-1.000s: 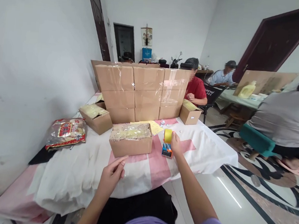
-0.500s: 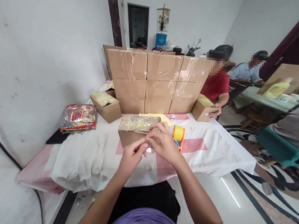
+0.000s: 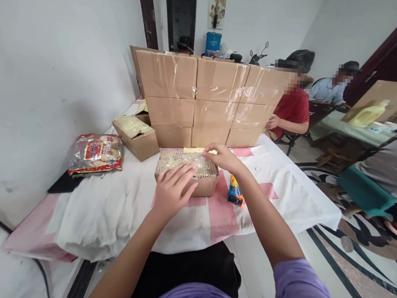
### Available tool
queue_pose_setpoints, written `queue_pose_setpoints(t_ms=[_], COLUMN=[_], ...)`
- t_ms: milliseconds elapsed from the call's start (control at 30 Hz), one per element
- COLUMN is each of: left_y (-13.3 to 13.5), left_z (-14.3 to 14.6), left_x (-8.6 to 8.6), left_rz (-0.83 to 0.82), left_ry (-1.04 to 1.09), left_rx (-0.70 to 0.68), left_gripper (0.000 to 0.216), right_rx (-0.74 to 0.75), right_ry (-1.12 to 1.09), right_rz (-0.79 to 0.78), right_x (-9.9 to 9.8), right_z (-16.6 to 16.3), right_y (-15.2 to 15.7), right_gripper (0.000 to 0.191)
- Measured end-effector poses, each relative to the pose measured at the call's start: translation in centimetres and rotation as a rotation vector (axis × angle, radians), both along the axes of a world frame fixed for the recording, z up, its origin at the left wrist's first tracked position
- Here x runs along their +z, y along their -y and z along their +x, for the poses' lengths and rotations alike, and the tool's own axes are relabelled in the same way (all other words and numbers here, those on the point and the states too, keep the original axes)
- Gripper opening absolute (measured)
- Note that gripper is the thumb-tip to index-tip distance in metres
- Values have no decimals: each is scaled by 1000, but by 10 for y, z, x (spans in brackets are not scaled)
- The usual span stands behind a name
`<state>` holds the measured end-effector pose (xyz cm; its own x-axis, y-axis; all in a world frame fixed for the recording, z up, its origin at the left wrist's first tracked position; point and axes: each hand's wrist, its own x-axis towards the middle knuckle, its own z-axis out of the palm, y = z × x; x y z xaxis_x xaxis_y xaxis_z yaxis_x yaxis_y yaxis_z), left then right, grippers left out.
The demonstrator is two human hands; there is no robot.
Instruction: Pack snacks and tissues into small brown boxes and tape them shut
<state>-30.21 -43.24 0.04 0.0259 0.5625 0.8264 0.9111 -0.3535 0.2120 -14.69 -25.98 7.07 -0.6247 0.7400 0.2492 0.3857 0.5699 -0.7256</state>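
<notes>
An open cardboard box (image 3: 202,186) full of yellowish packets stands on the white and pink cloth of the table (image 3: 115,206) in front of me. My left hand (image 3: 172,189) lies flat over the near side of its contents, fingers spread. My right hand (image 3: 219,156) reaches over the far right edge of the box, fingers curled down onto the packets; whether it grips one I cannot make out. A tape dispenser (image 3: 235,193) lies on the cloth just right of the box, partly hidden by my right forearm.
A wall of taped cardboard boxes (image 3: 203,100) stands behind. Another open box (image 3: 136,136) and a red snack bag (image 3: 96,153) lie to the left. A person in red (image 3: 291,113) sits beyond the boxes; others sit at right.
My hands, which met in front of the box half a second ago, have moved onto it: the left now flat on the packets, the right at the far edge. The view has shifted closer.
</notes>
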Motion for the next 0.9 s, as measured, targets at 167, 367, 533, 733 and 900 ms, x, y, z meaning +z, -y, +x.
queue_pose_setpoints(t_ms=[167,367,533,733,900], left_y=[-33,-26,-29,-33,-35], left_z=[4,4,4,7,5], left_x=[-16,-26,-26,-26,-29], left_rz=[-30,-15,-12,30,51], left_ry=[-158,-128,-115,-107,-151], left_rx=[-38,-30,-34,-6,3], left_gripper=[25,27,26,25,26], right_rx=[-210,-590,-619,-521,-443], right_ry=[212,179,215,291,297], right_rz=[173,326,205,95,73], right_x=[-28,-37,-59,-116,-140], right_z=[-28,4,92,140,112], right_y=[-15,-77,-148,-175,-203], right_gripper=[22,49,19,16,19])
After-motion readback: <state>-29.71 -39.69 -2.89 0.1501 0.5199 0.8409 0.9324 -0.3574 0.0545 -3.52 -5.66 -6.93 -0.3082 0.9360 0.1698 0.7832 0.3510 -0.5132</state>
